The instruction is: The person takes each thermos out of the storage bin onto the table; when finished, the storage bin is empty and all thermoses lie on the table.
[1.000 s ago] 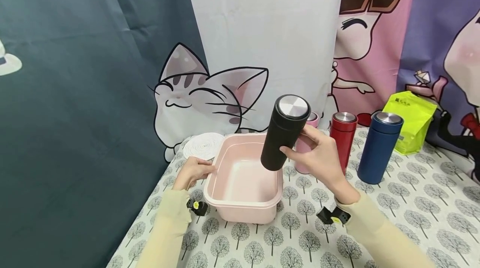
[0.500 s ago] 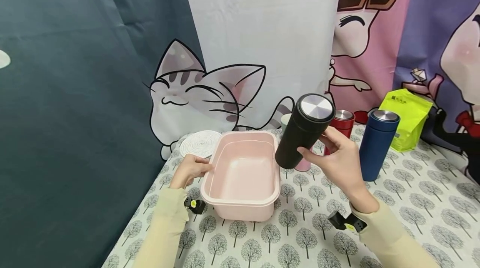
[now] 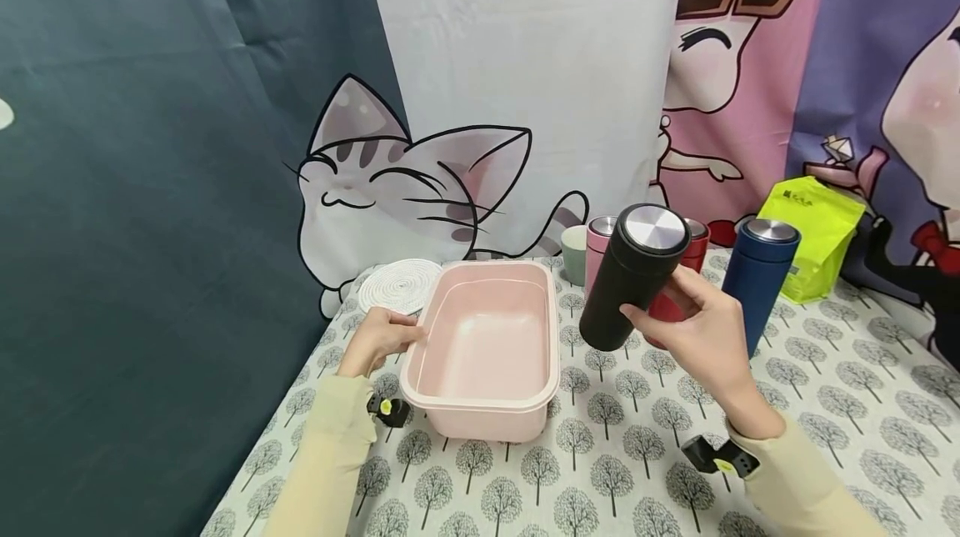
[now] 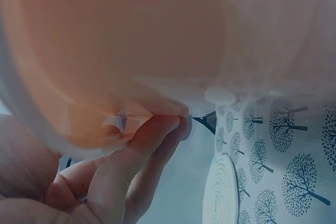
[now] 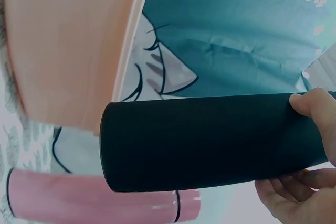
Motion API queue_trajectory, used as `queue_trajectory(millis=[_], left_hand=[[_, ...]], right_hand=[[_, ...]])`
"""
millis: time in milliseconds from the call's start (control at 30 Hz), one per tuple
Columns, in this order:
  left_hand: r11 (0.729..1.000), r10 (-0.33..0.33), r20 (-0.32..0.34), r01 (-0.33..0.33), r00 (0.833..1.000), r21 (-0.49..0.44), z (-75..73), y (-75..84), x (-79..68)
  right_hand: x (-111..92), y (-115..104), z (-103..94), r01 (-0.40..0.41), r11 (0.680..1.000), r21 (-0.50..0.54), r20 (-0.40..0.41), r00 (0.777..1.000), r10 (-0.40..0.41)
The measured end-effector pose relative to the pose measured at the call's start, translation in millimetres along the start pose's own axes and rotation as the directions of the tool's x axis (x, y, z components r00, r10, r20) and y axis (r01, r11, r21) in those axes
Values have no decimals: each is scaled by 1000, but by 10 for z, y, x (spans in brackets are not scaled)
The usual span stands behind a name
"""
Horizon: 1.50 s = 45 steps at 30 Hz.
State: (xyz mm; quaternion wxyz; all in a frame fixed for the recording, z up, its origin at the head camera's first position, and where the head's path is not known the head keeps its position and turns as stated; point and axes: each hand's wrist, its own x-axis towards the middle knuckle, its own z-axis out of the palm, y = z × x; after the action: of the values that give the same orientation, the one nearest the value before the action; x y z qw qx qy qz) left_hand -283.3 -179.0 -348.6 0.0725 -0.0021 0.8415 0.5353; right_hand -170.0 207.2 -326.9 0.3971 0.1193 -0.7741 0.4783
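Observation:
A black thermos flask (image 3: 630,278) with a brushed metal lid is tilted in the air right of the pink basin. My right hand (image 3: 701,333) grips its side, thumb on the near face and fingers behind. The right wrist view has the black thermos flask (image 5: 210,142) lying across it, its base clear of the pink thermos (image 5: 94,195). At the basin's (image 3: 480,405) left rim, my left hand (image 3: 381,339) pinches the edge. In the left wrist view the fingers (image 4: 113,182) bend against the outside of the basin wall (image 4: 157,35). The basin's inside is bare.
Behind the black flask stand a pink thermos (image 3: 597,247), a red thermos (image 3: 696,245) and a pale green cup (image 3: 573,255). Farther right are a blue thermos (image 3: 761,283) and a lime-green bag (image 3: 813,237). A white woven mat (image 3: 400,287) lies behind the basin's left corner.
My right hand has carried the black thermos flask rightward, from over the basin's right side to beyond its rim. The left hand has stayed on the basin rim.

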Motion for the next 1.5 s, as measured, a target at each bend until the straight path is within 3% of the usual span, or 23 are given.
queue_trajectory(millis=[467,633,1000,1167,1500], left_hand=[[1000,0,-4,0,1000,10,12,24,-7],[1000,-3,-1,3,1000,23,-7,32,-21],[998,-13,-8,13,1000,68,-13,53,-21],[998,-13,-1,13,1000,57,-4,68,-23],[1000,-20,16,19,1000,20,-11,60,-27]], right_hand=[[-82,293,-213,-50,999,-7,0,999,50],[-114,382,-276,-112,993,-41,-17,994,111],[-219,529,-488,-220,953,-208,-41,975,216],[-251,578,-598,-289,918,-272,-46,957,287],[-309,700,-809,-355,883,-307,-90,934,345]])
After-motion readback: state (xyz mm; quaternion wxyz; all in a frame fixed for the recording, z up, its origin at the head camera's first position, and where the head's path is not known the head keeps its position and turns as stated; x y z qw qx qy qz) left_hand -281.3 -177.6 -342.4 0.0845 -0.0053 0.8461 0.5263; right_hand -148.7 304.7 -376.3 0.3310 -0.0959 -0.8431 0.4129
